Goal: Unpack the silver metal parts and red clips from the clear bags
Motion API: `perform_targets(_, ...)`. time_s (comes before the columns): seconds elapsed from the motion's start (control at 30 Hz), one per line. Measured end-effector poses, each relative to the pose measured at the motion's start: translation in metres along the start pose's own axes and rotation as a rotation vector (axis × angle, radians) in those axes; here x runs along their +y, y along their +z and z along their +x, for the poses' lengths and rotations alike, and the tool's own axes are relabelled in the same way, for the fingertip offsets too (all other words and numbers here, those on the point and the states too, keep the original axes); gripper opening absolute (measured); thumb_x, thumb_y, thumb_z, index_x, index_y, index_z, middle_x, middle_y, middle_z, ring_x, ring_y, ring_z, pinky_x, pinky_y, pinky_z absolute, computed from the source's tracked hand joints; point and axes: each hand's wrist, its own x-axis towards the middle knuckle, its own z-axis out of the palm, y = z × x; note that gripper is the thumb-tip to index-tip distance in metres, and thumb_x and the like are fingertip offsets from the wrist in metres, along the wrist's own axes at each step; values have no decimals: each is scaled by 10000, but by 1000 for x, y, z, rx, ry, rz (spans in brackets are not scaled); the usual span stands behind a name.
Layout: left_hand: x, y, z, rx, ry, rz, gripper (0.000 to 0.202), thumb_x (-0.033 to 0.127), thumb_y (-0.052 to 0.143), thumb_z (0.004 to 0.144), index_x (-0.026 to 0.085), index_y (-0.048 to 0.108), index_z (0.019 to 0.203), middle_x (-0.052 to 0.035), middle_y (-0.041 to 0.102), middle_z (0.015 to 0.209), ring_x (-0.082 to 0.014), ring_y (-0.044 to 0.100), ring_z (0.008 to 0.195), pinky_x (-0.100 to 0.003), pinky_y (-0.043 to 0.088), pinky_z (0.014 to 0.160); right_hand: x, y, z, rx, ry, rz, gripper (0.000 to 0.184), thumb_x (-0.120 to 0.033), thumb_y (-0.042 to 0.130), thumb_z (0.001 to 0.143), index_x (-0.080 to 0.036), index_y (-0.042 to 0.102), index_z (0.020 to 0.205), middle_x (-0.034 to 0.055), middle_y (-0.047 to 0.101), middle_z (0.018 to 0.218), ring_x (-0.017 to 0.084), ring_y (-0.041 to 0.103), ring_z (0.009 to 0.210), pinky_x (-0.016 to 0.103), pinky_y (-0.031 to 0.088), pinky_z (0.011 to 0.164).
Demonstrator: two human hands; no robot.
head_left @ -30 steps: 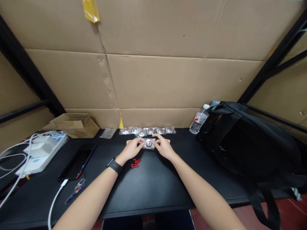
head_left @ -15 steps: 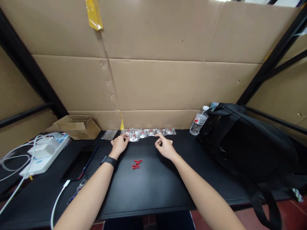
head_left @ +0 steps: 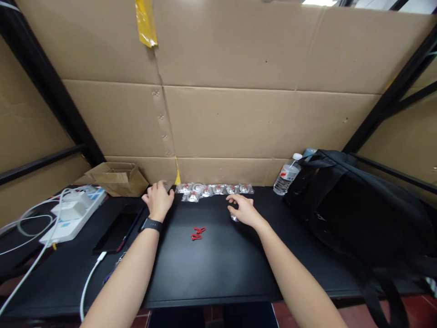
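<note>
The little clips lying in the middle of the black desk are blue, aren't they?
Not quite. The little clips lying in the middle of the black desk are red, not blue. The head view shows them.

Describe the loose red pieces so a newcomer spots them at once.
On the black table, look just right of the watch on the left wrist, nearer than the row of clear packets. The red pieces lie loose, not bagged like those.
</note>
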Motion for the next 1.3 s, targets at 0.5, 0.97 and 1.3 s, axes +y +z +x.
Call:
perform_targets(0.5, 29, -14, -17, 98, 265, -290, 181, 316, 524, 943, 235, 683, 971, -87, 726, 1062, -284, 569, 1140, -470, 228, 981, 12, -18, -1, -129, 30, -99, 227, -258, 655, 853, -257, 679, 1079, 52, 679, 1119, 252, 607, 1079, 386, 362, 879)
perform_targets(0.97, 52, -26, -35, -649, 818, -341, 203, 389, 624, 889, 248, 736, 982, -31, 710, 932, -199, 639, 896, -306, 419, 837, 31, -24, -3, -363, -45, -104, 507, -285, 859, 637, -219, 701, 1114, 63, 658, 1077, 223, 631, 971, 302, 468, 875)
perform_targets(1.3, 65, -38, -56, -896, 955, -324, 65, 329, 735, 749, 270, 751, 725, 18, 703, 784, -171, 631, 799, -295, 359, 870, 17, -23, -6, -266, -76, -120, 345, -185, 775, 653, -234, 731, 992, 45, 687, 979, 206, 651, 889, 280, 475, 803)
